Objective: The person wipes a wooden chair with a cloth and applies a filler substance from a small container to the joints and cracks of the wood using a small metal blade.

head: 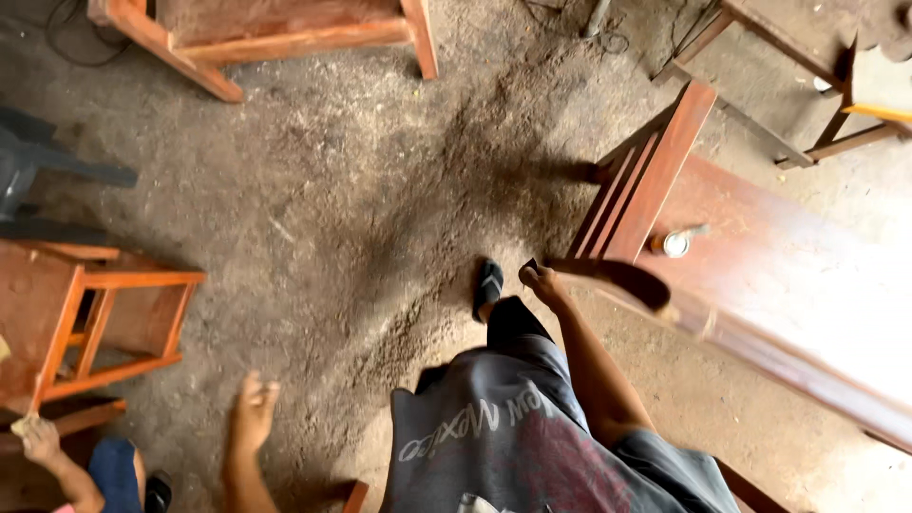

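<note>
Dark curved wooden piece [617,278], blurred, juts out from the right hand [543,278], whose fingers close round its near end beside the reddish-brown varnished wooden bench [760,275]. A small round metal tin [675,244] stands on that bench. The left hand [252,410] hangs free over the dusty concrete floor [332,190], fingers loosely apart, holding nothing. At the lower left, another person's hand [38,439] grips a pale rag next to an orange-red wooden stool [104,323].
</note>
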